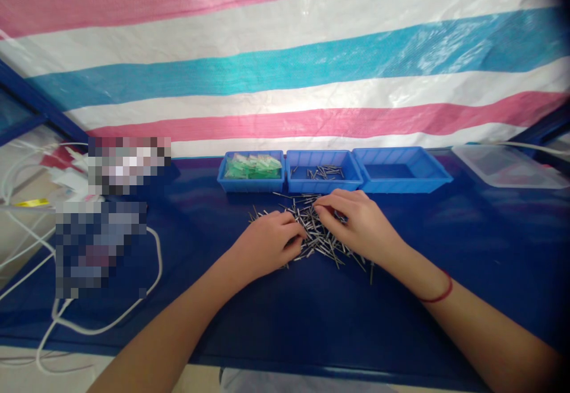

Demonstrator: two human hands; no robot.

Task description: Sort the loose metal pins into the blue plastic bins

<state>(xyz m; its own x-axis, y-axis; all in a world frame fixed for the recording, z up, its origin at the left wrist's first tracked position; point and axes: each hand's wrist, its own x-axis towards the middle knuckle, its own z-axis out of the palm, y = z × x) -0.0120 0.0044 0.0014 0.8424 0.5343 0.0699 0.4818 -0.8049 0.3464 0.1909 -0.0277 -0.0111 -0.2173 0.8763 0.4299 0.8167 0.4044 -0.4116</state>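
Note:
A loose pile of thin metal rods (327, 241), some looking like drill bits, lies on the dark blue table in front of me. My left hand (271, 241) rests at the left side of the pile, fingers curled down and thumb close to them. On the right side, my right hand (360, 221) reaches over the rods, thumb and forefinger bent toward each other in a pinch. Whatever either hand holds is too small or hidden to make out. Behind the pile, the middle blue bin (323, 182) contains several similar metal pieces.
The left blue bin (252, 185) holds small green-and-clear plastic packets (253, 166). To the right are another blue bin (403, 182) and a translucent plastic lid or tray (512, 167). White cables (158, 262) and blurred items lie at left. A striped sheet (285, 72) hangs behind.

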